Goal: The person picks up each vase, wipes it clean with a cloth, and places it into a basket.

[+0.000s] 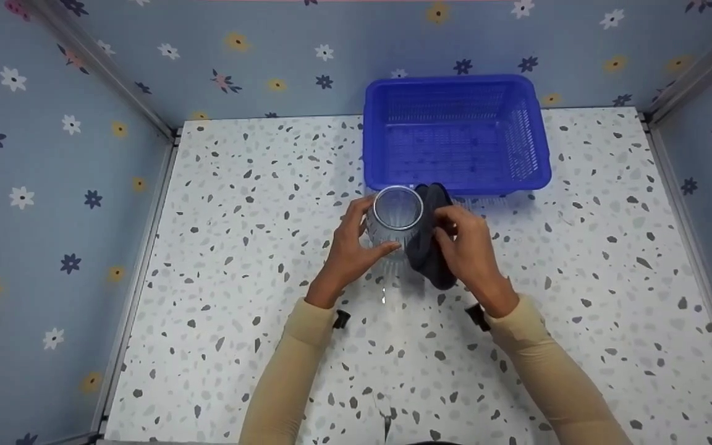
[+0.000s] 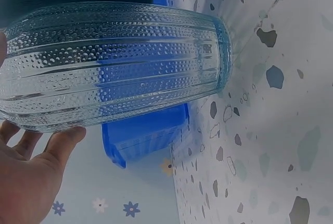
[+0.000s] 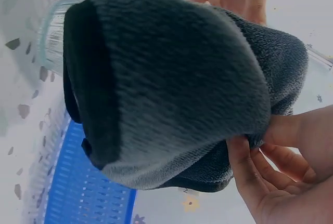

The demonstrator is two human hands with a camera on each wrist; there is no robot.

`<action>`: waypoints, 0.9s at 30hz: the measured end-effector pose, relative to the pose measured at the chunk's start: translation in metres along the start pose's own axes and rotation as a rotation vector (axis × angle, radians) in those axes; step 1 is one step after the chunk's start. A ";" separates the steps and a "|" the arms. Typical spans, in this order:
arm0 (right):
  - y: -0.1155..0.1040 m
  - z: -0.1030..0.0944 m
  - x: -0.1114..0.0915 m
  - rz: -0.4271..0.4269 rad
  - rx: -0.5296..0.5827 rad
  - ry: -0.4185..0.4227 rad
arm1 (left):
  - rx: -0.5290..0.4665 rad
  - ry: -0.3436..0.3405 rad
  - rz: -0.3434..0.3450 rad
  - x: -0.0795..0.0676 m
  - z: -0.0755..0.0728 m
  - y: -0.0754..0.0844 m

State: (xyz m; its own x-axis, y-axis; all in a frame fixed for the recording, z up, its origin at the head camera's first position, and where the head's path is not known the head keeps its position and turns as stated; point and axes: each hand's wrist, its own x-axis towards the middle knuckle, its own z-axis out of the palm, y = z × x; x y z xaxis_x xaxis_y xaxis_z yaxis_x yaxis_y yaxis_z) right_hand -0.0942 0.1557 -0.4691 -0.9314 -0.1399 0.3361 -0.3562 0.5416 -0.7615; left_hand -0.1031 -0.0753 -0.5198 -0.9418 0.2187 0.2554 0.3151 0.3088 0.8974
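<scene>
A clear ribbed glass vase [image 1: 397, 213] with a dotted texture stands upright on the speckled table, its round mouth facing up. My left hand [image 1: 352, 242] grips it near the top, thumb on the near side and fingers round the left. In the left wrist view the base of the glass vase [image 2: 221, 57] meets the tabletop. My right hand [image 1: 468, 246] pinches a folded dark grey cloth [image 1: 428, 241] against the vase's right side. Seen from the right wrist, the fuzzy cloth [image 3: 182, 78] hangs in folds from thumb and fingers and hides most of the vase.
A blue plastic basket [image 1: 455, 190] with slotted walls stands just behind the vase, against the flowered back panel [image 1: 282, 55]. Similar panels rise on the left and right of the speckled table [image 1: 238, 259]. Small black pieces show by both wrists.
</scene>
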 end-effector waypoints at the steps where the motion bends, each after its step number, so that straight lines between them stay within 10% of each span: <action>1: 0.002 0.001 -0.001 0.005 0.006 0.001 | -0.001 0.000 -0.001 0.000 0.000 0.000; 15: 0.064 0.045 -0.015 0.180 -0.066 -0.154 | 0.005 0.008 -0.016 -0.001 0.000 0.001; 27: 0.057 0.037 -0.011 0.188 -0.067 -0.162 | 0.008 0.007 -0.019 0.000 0.001 0.001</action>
State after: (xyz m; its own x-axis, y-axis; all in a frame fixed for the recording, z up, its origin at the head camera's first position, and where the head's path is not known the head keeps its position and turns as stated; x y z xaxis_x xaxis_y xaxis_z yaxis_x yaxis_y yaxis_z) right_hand -0.1072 0.1570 -0.5370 -0.9827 -0.1593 0.0948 -0.1746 0.6232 -0.7623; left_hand -0.1032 -0.0744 -0.5194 -0.9483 0.2061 0.2411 0.2982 0.3198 0.8993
